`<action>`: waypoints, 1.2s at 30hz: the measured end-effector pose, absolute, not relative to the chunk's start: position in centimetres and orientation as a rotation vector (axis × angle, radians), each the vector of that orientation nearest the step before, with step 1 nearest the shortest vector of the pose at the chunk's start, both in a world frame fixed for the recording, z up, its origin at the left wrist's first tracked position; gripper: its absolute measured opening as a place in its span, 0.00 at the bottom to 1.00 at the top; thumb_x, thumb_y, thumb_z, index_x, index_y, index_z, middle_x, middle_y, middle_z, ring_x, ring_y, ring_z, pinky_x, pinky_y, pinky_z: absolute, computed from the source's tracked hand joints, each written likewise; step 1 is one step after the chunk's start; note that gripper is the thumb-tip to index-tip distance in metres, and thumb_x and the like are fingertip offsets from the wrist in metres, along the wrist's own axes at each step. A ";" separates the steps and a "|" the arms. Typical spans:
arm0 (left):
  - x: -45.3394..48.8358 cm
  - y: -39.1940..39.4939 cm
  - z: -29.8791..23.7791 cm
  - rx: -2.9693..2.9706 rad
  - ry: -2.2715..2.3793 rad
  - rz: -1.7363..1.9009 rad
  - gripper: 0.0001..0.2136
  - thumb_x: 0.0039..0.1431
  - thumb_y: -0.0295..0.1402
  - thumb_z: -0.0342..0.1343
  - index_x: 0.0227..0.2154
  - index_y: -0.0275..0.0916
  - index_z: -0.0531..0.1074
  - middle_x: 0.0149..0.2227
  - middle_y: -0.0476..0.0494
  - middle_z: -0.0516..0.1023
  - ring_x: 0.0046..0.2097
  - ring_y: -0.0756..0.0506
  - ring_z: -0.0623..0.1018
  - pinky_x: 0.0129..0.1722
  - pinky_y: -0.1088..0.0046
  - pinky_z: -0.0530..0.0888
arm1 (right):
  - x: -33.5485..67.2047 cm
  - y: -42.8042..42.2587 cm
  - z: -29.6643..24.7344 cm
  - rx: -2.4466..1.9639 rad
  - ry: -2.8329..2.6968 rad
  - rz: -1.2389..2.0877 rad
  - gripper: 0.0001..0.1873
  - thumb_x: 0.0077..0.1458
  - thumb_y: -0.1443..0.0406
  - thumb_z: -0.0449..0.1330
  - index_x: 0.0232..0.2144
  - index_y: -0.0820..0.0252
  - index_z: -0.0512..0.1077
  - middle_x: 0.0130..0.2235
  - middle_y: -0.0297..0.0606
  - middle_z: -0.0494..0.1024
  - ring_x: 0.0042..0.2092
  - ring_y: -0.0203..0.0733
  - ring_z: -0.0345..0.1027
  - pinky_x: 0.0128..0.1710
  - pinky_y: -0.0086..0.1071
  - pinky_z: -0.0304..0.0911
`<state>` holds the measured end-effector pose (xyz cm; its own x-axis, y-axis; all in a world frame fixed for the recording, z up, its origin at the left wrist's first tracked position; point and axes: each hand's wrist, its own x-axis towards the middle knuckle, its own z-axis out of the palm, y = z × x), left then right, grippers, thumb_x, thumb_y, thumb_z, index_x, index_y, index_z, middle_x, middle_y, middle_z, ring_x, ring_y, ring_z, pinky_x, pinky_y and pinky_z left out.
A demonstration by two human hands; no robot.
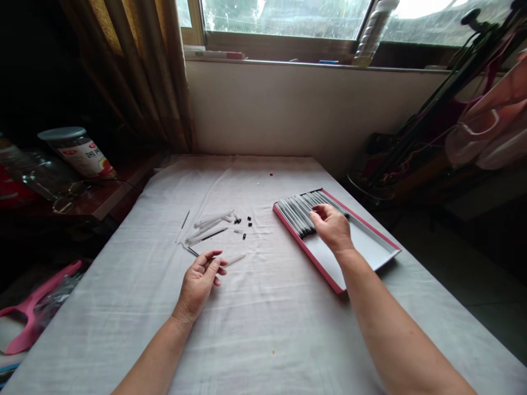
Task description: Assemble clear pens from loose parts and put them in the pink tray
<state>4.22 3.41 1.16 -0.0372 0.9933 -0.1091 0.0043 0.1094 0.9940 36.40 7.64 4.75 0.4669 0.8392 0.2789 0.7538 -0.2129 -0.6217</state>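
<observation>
My left hand [201, 277] is just above the white cloth, its thumb and fingers closed on a clear pen barrel [236, 258] that sticks out to the right. A dark pen refill [191, 251] lies close behind its knuckles. Beyond it are several loose clear pen barrels [208, 222] and small black pen caps [244, 236]. Over a shallow red-edged box [307, 255], my right hand [332, 227] has its thumb and fingers drawn together at the row of clear pens with black ends [295, 214]. Whatever its fingertips hold is hidden.
The white cloth [247, 329] covers the table, which ends at a wall below a window. On the left, a side table bears a lidded jar [82, 153] and glasses [68, 200]. A pink-handled item [41, 307] lies at the lower left. Bags hang on the right.
</observation>
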 end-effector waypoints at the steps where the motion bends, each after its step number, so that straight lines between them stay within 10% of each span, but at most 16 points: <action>1: 4.2 3.4 1.1 1.118 1.289 1.147 0.24 0.44 0.49 0.62 0.39 0.36 0.71 0.30 0.44 0.79 0.28 0.48 0.76 0.20 0.78 0.69 | 37.4 8.6 4.9 -2.100 -1.305 0.116 0.15 0.52 0.59 0.57 0.39 0.60 0.76 0.33 0.40 0.80 0.34 0.45 0.73 0.39 0.37 0.65; 20: 4.3 3.4 0.8 1.176 1.293 1.117 0.21 0.46 0.50 0.61 0.35 0.36 0.73 0.30 0.42 0.79 0.28 0.48 0.77 0.21 0.78 0.70 | 39.6 13.3 2.5 -2.182 -1.334 0.056 0.15 0.53 0.59 0.57 0.39 0.57 0.78 0.40 0.44 0.80 0.43 0.49 0.72 0.44 0.37 0.63; 26: 4.3 3.4 0.7 1.178 1.279 1.094 0.21 0.46 0.49 0.61 0.35 0.36 0.74 0.30 0.42 0.80 0.28 0.48 0.76 0.21 0.78 0.69 | 40.3 11.8 1.3 -2.086 -0.864 -0.121 0.29 0.64 0.61 0.33 0.54 0.71 0.66 0.50 0.56 0.74 0.51 0.50 0.68 0.48 0.39 0.62; 36: 4.4 3.3 0.6 1.172 1.269 1.092 0.20 0.46 0.49 0.60 0.35 0.36 0.74 0.30 0.42 0.80 0.28 0.48 0.76 0.22 0.78 0.68 | 37.1 13.8 -1.5 -2.077 -0.539 -0.188 0.26 0.62 0.57 0.39 0.52 0.60 0.67 0.54 0.58 0.68 0.56 0.61 0.62 0.44 0.52 0.63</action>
<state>4.42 3.31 0.63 0.0232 0.9940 -0.1067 0.0428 0.1056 0.9935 37.07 13.81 -1.55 0.8912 0.3010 0.3393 0.4467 -0.4537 -0.7711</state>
